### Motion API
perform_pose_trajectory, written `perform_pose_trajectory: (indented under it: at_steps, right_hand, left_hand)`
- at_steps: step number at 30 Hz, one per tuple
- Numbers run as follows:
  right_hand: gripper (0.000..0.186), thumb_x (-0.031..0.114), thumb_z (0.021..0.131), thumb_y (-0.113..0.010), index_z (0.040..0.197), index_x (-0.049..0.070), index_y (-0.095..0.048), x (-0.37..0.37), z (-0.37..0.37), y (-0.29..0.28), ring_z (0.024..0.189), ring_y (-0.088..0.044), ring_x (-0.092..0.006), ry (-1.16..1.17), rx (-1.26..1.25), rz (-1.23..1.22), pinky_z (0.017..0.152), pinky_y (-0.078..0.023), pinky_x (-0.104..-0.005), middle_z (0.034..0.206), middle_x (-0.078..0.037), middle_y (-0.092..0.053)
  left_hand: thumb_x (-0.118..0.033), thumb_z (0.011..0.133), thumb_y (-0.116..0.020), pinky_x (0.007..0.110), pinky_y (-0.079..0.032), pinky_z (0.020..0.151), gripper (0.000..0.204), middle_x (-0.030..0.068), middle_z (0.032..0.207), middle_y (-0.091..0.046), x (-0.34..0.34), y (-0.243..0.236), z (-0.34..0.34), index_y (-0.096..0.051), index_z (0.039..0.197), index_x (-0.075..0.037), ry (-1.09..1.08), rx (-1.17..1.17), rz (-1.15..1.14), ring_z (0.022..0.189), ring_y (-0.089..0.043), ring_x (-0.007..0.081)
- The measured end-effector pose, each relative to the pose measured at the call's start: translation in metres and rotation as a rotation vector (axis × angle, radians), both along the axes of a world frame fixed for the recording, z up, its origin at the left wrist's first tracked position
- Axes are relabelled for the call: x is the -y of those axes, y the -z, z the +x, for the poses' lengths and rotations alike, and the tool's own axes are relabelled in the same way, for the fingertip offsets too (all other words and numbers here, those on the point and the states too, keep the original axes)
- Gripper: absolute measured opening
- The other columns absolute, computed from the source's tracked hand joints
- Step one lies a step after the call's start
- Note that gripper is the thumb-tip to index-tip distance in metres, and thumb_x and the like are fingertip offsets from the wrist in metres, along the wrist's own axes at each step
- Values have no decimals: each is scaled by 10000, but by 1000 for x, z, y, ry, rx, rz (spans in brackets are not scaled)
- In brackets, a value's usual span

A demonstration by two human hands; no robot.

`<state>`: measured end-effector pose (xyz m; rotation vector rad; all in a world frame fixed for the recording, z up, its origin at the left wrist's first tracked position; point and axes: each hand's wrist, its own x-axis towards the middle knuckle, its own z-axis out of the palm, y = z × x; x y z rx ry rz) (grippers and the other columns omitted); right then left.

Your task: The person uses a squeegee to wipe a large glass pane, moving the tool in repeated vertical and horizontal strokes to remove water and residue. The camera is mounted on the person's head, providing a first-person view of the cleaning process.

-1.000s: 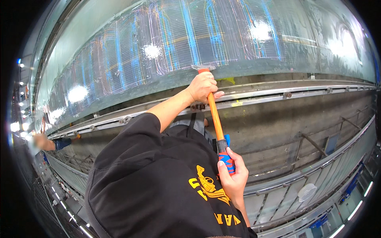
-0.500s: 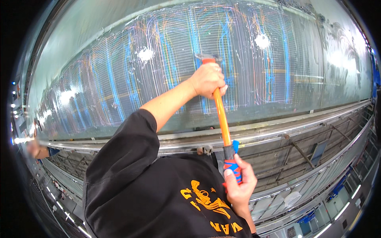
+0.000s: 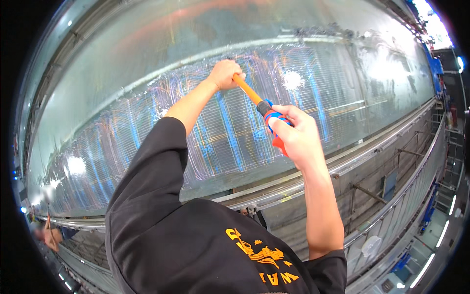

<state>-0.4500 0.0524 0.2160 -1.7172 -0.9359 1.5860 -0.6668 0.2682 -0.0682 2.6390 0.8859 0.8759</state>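
Both my hands grip one long tool with an orange shaft and a black, blue and red wrapped grip. My left hand is closed around its far end, over the upper part of a streaked panel, and covers the tool's head. Closer to me, my right hand is closed on the wrapped grip, thumb along it. The shaft slants from upper left to lower right above the panel. The panel carries fine lines and blue and multicoloured streaks under a glossy, wet-looking surface.
A metal rail runs along the panel's near edge, close to my body. Below it at right lies a framework of bars. Bright reflections lie on the glossy surface. Another person's arm shows at the far left.
Both hands have moved away from my body with the tool, the left one also leftward. The shaft now slants more, and my left hand hides the flat head seen before.
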Motion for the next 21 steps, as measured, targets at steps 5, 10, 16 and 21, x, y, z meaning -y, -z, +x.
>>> perform_pose_trajectory:
  at_steps: [5,10,16,21]
  right_hand:
    - [499,171,938,-781,1363,-52,-643,133,21,54,864,-675,-138,23,176,271,798,-572,-318,996,-88,-713]
    - [524,80,973,-744,1472,-15,-613,323,30,41,901,-624,-76,127,-47,163,782,-563,-253,1103,-51,-708]
    - [504,3,935,-766,1427,-37,-664,486,55,13,1052,-704,-165,152,128,173,958,-557,-316,1247,-161,-760]
    - [478,14,910,-793,1377,-37,-703,545,73,16,1051,-736,-181,215,180,198,941,-569,-316,1239,-199,-768]
  left_hand:
    - [-340,862,-835,498,-522,830,356,107,778,-646,78,-26,42,-621,706,-103,61,-67,-88,843,-658,367]
    - [-454,779,-938,506,-518,980,461,97,990,-706,255,-76,40,-640,796,-103,9,189,-78,1000,-681,353]
    - [-460,817,-904,480,-498,943,466,87,942,-677,422,-81,77,-619,723,-104,98,127,-156,935,-643,322]
    - [-317,895,-840,454,-491,907,377,71,748,-585,486,-57,110,-597,703,-102,163,128,-179,839,-603,313]
